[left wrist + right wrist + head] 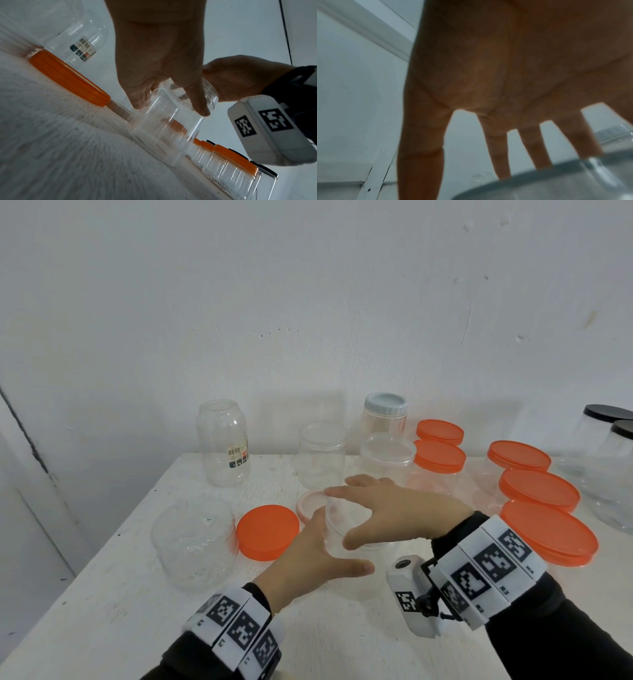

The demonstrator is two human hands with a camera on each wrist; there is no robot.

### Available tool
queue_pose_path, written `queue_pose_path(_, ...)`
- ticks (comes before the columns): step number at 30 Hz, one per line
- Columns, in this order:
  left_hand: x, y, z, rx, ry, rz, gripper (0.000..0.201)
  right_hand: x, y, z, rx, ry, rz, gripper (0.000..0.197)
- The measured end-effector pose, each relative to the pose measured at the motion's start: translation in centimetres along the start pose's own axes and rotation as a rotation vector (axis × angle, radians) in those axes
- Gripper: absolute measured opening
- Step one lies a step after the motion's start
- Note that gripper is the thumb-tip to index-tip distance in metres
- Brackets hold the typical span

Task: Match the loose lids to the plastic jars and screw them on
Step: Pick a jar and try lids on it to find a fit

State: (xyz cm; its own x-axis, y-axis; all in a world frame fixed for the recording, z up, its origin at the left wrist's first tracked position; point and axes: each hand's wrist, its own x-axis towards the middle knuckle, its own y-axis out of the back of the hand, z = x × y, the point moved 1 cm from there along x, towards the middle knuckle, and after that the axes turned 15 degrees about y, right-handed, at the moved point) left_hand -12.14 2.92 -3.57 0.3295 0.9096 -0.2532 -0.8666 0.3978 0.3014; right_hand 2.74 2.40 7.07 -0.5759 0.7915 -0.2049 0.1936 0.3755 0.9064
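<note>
A lidless clear plastic jar [342, 529] [159, 121] stands mid-table between my hands. My left hand [342, 542] [171, 108] holds its upper part, with the thumb on the near side and the fingers on the far side. My right hand [346, 518] [462, 175] hovers over the jar's mouth with fingers spread and straight, holding nothing. The jar's rim [539, 186] shows blurred under those fingers. A loose orange lid [267, 532] [68, 77] lies flat just left of the jar. A loose pale pink lid [308, 503] [120, 111] lies behind it.
A wide clear jar [195, 542] sits near the table's left edge. A labelled jar [222, 443], an open jar [322, 453], a clear-lidded jar [387, 457] and a blue-lidded jar [385, 409] stand at the back. Several orange-lidded jars [548, 529] and black-lidded jars [609, 419] fill the right.
</note>
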Motion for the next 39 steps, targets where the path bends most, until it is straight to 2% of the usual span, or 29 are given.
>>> queue_pose_path(5, -0.2, -0.1, 0.3, -0.002, -0.020, -0.010, 0.099, 0.3, -0.5, -0.1, -0.085, -0.009, 0.111, 0.071)
queue_pose_path(8, -0.3, -0.3, 0.1, -0.013, -0.025, -0.001, 0.099, 0.5, -0.5, 0.1, -0.131, -0.033, 0.058, 0.078)
queue_pose_path(12, -0.6, -0.5, 0.0, -0.025, -0.030, 0.035, 0.106, 0.2, 0.0, 0.4, -0.062, 0.007, -0.019, 0.082)
queue_pose_path(17, -0.8, -0.4, 0.0, -0.007, -0.016, 0.029, 0.106, -0.2, -0.7, 1.0, -0.061, 0.065, 0.065, 0.072)
queue_pose_path(28, -0.9, -0.3, 0.2, -0.005, 0.026, 0.020, 0.099, -0.4, -3.8, 1.9, -0.302, 0.072, 0.224, 0.071)
queue_pose_path(31, -1.1, 0.1, 0.8, 0.126, 0.075, 0.024, 0.086, -0.4, -4.8, 2.0, -0.264, 0.040, 0.323, 0.069)
queue_pose_path(33, -1.5, 0.9, 1.6, 0.330, 0.106, 0.030, 0.076, -0.3, -5.1, 2.1, -0.259, 0.024, 0.372, 0.068)
queue_pose_path(34, -1.8, 1.5, 2.0, 0.438, 0.104, 0.057, 0.078, -0.3, -5.2, 2.2, -0.254, 0.022, 0.382, 0.068)
queue_pose_path(36, -2.4, 3.6, 3.0, 0.622, 0.079, 0.172, 0.087, -0.3, -5.0, 2.7, -0.233, 0.016, 0.385, 0.068)
queue_pose_path(39, -3.5, 7.3, 4.5, 0.818, 0.099, 0.351, 0.081, -0.8, -4.2, 3.9, -0.195, -0.023, 0.404, 0.069)
